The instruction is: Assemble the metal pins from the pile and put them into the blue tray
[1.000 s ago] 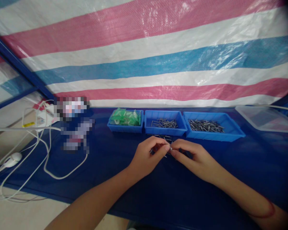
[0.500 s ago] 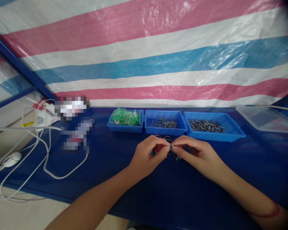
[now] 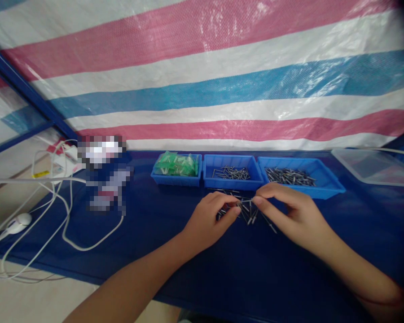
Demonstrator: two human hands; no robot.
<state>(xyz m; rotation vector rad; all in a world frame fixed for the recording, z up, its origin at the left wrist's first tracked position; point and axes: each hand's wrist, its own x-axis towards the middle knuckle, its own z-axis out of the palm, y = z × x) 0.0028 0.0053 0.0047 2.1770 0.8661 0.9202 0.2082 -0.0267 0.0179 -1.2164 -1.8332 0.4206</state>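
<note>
Over a small heap of loose metal pins on the dark blue table, my left hand is curled with thumb and fingers pinched together near the pins. My right hand pinches one thin metal pin by its end, the pin pointing left toward my left fingertips. Behind them stand three blue bins: one with green plastic parts, a middle bin with a few pins, and a right bin with many pins.
A clear plastic tray sits at the back right. White cables and a white mouse-like device lie at the left edge. A blurred-out object stands left of the bins. A striped tarp hangs behind.
My right hand has drawn a little to the right and up, away from my left hand, and more of the loose pins on the table now show between the hands.
</note>
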